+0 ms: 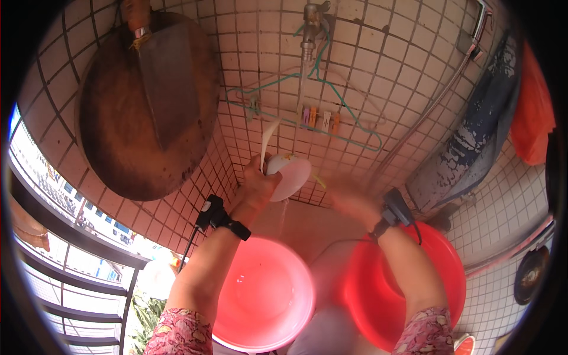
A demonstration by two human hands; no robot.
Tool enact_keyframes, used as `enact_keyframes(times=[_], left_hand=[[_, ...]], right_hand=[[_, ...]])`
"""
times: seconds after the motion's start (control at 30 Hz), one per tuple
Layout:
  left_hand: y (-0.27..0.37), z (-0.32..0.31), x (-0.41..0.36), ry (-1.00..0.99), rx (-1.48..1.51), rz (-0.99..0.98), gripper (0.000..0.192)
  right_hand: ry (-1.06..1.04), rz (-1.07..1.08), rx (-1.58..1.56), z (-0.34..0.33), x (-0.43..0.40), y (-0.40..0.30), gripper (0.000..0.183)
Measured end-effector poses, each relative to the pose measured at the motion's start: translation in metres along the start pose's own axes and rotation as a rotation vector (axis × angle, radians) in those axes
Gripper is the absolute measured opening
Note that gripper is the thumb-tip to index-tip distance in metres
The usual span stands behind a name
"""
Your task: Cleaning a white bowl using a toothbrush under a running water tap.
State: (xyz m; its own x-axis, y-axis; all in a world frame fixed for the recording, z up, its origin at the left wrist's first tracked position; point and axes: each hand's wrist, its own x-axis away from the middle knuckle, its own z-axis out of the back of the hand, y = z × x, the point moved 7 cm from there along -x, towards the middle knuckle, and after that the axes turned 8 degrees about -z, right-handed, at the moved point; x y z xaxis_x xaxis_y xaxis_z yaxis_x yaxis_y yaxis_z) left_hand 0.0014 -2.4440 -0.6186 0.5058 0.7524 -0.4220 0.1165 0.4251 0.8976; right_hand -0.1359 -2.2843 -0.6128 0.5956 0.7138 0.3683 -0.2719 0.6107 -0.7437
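Observation:
My left hand [262,182] grips a white bowl [290,177] with a small floral pattern, tilted on its side under the tap [314,22]. A white spoon-like utensil [267,140] sticks up from the same hand, beside the bowl. Water runs down from the spout, and some drips off the bowl's lower edge. To the right, my right hand [355,199] is blurred by motion and apart from the bowl. Close to its fingers is a thin yellow-green strip [318,180]; whether the fingers hold it cannot be made out.
A pink basin [266,293] stands below my left forearm, a red basin [368,288] below the right. On the tiled wall hang a wooden chopping board [111,146], a cleaver [171,84], a green hanger [346,95] with clothespins and a shower hose [443,93]. A railing [80,279] borders the left.

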Motion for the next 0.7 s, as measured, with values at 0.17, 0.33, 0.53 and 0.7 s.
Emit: enact_keyframes(times=[0.17,0.33,0.53,0.7], left_hand=[[0.000,0.002,0.001,-0.001,0.053,0.004,0.035],[-0.001,-0.004,0.005,-0.061,-0.175,-0.129,0.030],[-0.024,-0.006,0.005,0.129,0.360,0.129,0.027],[-0.018,-0.002,0.009,0.322,0.489,0.262,0.023]], right_hand=[[0.001,-0.010,0.023,0.001,0.012,-0.014,0.037],[0.309,0.912,0.490,-0.019,0.030,-0.059,0.036],[0.033,0.069,-0.076,0.005,-0.003,-0.022,0.032],[-0.093,-0.203,-0.582,-0.015,0.017,0.003,0.014]])
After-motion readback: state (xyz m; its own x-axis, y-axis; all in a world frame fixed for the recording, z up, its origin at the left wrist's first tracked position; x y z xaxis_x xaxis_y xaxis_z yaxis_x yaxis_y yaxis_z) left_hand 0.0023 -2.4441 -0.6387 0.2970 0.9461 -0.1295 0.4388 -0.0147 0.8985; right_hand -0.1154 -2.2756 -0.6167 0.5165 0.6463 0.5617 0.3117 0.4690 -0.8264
